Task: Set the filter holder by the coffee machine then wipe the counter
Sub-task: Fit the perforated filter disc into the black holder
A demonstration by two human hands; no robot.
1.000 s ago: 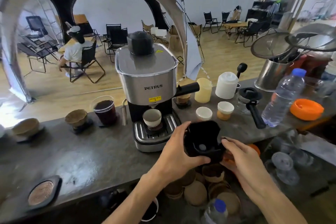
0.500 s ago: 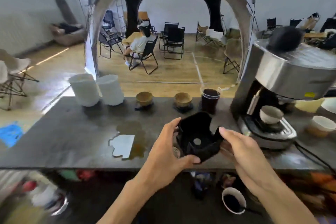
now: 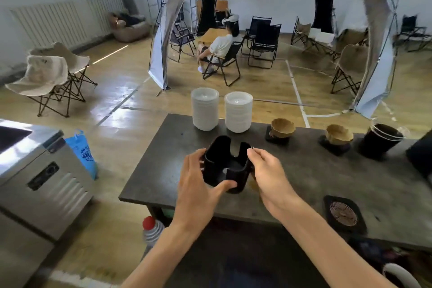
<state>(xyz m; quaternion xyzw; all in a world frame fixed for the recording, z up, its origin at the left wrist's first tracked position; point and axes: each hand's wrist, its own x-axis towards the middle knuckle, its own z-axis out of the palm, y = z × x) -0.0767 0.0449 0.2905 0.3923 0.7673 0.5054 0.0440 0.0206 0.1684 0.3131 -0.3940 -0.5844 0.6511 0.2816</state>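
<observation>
Filter holder [image 3: 225, 166]: black, slotted, upright over the counter [image 3: 327, 177], near its left end. Held between both hands: left hand [image 3: 198, 182] wraps its left wall, thumb across the near side; right hand [image 3: 268, 175] pinches the right rim. Lid stacks [image 3: 205, 109] beyond.

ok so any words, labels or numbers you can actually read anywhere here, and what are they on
None can be read.
Blue bag on the floor: a dark blue print, too blurred to read.
Steel cabinet at left: a dark panel on its front, no legible marking.
Black filter holder, held between the left hand and right hand: no lettering visible.
White stacks on the counter: plain.
</observation>
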